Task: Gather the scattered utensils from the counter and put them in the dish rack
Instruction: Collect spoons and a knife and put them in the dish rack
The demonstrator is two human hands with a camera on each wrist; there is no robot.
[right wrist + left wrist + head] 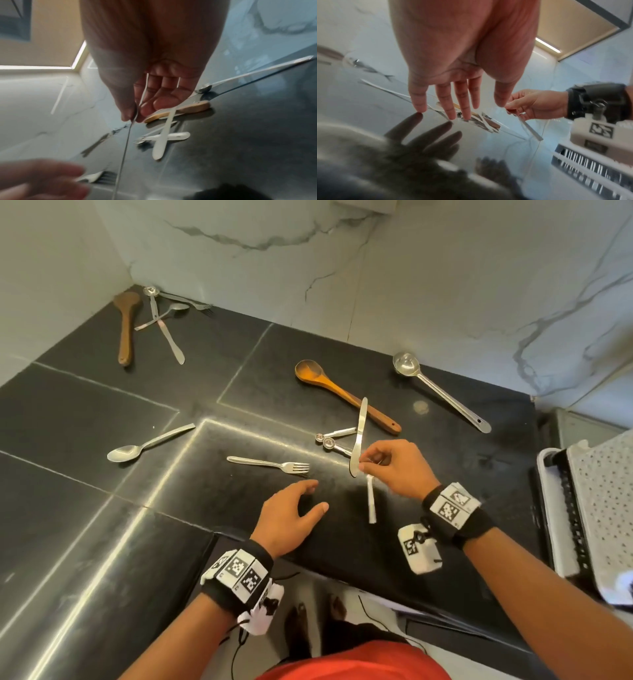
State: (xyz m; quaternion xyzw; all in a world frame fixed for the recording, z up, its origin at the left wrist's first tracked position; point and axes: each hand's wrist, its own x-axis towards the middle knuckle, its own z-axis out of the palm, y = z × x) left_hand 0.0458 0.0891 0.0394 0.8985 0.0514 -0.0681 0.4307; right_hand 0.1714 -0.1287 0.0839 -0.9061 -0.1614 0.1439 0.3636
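My right hand (380, 462) pinches the top of a thin flat steel utensil (371, 503); its handle hangs down just above the black counter, and its head is hidden in my fingers. The right wrist view shows that utensil (126, 143) edge-on below my right hand (135, 116). Beside it a table knife (358, 436) lies across two small measuring spoons (329, 440) and a wooden spoon (342, 392). My left hand (298, 505) is spread, holds nothing, and sits near a fork (270, 463). One of its fingertips (419, 110) meets its reflection.
A steel spoon (144, 445) lies at the left and a ladle (440, 392) at the back right. In the far corner lie a wooden spatula (126, 326) and several steel utensils (164, 316). The dish rack (565, 508) stands at the right counter edge.
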